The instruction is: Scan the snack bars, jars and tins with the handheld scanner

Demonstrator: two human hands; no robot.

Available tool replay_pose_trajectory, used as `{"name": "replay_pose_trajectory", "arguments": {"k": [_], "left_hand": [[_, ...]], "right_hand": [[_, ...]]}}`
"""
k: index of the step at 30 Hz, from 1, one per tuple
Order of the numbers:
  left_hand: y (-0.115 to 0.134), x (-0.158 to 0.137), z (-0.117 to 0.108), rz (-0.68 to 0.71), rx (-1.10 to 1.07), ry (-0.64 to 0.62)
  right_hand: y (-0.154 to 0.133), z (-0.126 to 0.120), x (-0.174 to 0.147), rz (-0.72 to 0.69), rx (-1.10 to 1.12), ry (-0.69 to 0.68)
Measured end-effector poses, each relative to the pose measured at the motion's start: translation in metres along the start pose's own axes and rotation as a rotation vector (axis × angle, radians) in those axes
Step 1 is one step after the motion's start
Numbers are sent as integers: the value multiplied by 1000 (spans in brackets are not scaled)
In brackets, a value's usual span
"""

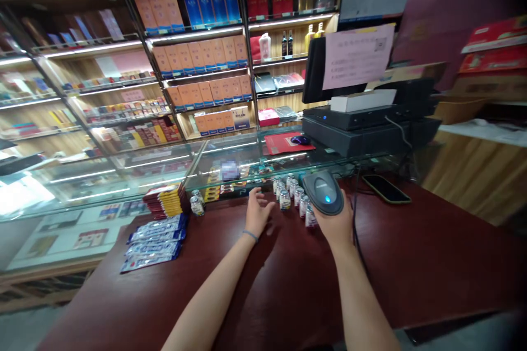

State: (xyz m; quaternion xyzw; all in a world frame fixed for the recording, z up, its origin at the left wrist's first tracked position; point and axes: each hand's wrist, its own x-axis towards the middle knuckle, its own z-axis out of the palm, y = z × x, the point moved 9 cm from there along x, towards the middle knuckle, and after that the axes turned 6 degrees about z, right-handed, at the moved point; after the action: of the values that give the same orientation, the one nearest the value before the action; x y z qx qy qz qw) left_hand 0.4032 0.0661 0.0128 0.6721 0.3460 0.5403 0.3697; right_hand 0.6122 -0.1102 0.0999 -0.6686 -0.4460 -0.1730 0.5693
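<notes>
My right hand [335, 225] is wrapped round a dark grey barcode scanner [323, 192] with a blue light glowing on its top. Its cable runs down along my right forearm. Left of the scanner, several small jars [284, 198] with silvery lids stand in rows on the dark red counter [288, 279]; the scanner hides some of them. Just beside these jars is my left hand [258, 213], its fingers apart and holding nothing. A band circles the left wrist. Two more jars [196, 204] stand farther left.
Blue-and-white packets [154, 244] and a stack of red and yellow packets [164, 201] lie at the left. A phone [387, 189] rests at the right. Behind stand a glass display case [230, 148], a mouse [300, 140], and a monitor [315, 71]. Shelves of boxes line the wall.
</notes>
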Motion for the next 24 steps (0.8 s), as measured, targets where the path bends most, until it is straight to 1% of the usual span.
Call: {"name": "replay_pose_trajectory", "arguments": {"k": [1,3,6,8,10,14,16,19,21,24], "left_hand": [[4,0,-15,4,3,20],[12,0,-48,15,13,69],[17,-3,-98,32,64,151],[16,-8,-131,38,109,216],[13,-12,-162,37,148,287],[-2,-21,-216,33,185,433],[-12,-24,-237,32,188,494],[-26,-28,-257,18,195,553],[-33,-29,-264,11,195,577],[-38,-30,-268,24,191,589]], "right_hand": [[-2,1,-2,0,17,16],[-8,9,-6,8,30,0],[-25,23,-14,-18,-6,-58],[-41,31,-19,-76,-25,-71],[-59,38,-25,-171,-29,-84],[-88,56,-42,-326,-31,-159],[-98,65,-52,-375,-31,-205],[-112,78,-68,-467,-15,-277],[-119,84,-77,-516,-2,-330],[-125,90,-85,-547,4,-375]]}}
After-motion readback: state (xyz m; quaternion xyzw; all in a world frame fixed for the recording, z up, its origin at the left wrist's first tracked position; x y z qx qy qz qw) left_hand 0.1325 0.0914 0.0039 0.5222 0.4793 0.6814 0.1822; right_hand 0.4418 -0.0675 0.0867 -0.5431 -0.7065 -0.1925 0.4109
